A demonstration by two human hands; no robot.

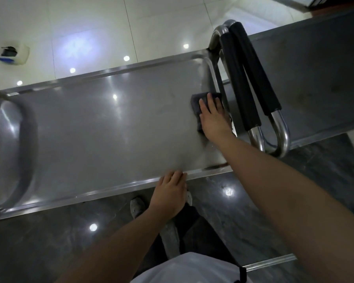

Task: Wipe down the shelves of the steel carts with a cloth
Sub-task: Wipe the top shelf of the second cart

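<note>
A steel cart's top shelf [102,129] lies across the middle of the head view. My right hand [213,117] presses flat on a dark grey cloth [197,107] at the shelf's right end, fingers straight and spread. My left hand [169,193] rests on the shelf's near rim, its fingers curled over the edge. Part of the cloth is hidden under my right palm.
Two black padded handles [247,78] on steel tubes stand just right of the cloth. A second steel cart [315,78] adjoins on the right. A white plastic jug [14,55] stands on the pale tiled floor at far left. My feet are below the near rim.
</note>
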